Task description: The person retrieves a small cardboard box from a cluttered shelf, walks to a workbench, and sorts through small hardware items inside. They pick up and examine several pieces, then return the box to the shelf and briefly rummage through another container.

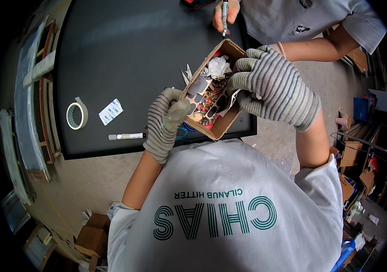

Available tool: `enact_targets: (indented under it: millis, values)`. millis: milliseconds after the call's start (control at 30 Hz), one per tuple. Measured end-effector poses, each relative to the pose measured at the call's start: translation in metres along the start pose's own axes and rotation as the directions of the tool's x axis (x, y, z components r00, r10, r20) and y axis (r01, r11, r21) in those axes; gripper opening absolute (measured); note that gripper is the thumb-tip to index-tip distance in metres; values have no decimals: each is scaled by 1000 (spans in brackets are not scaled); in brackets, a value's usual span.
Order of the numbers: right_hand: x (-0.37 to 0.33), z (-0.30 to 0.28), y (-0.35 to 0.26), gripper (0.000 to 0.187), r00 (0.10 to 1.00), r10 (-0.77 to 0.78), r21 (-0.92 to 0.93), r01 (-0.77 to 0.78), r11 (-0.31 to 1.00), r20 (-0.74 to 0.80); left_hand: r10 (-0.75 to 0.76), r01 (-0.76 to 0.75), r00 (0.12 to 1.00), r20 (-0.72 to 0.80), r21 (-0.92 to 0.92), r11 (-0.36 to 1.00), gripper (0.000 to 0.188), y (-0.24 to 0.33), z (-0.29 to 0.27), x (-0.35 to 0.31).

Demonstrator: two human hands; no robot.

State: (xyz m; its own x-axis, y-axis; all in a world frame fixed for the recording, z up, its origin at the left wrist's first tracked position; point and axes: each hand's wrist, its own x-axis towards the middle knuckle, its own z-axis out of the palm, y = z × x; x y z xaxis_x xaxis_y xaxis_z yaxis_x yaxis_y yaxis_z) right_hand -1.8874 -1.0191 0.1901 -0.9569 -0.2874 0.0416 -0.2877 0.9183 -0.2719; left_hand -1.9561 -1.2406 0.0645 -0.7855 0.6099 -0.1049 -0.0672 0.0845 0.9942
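Note:
My left hand (162,120), in a grey striped glove, grips the left wall of a small open cardboard box (224,131), its thumb over the rim. The box is tilted above the table's front edge. Inside lie crumpled white paper (217,67), red and yellow bits, and several dark oval pieces. Over the right side of the box, my right hand (270,86) in a matching glove reaches in with bent fingers. A thin white strip (233,99) shows between its thumb and fingers; the fingertips are partly hidden.
On the black table (125,59) lie a tape roll (77,115), a white packet (111,112), a marker (127,136) and pointed metal tips (186,74) beside the box. Across from me, another person's hand (226,16) holds a marker. Wrapped panels (28,99) stand left; cartons (94,235) sit lower left.

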Motion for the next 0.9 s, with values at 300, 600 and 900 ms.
enact_targets:
  millis: [300,600,900]
  values:
    - [0,-3,2,23,959,38,-59,-57,997,-282,-91,92,996,17,-83,992,31,-2,-2,6]
    - [-3,-1,4,17,926,99,28,-95,995,-363,-40,39,999,-5,-47,998,26,-5,1,4]
    - [-4,-1,2,19,986,48,70,-37,997,-160,-83,86,996,31,-75,994,37,-6,2,6]
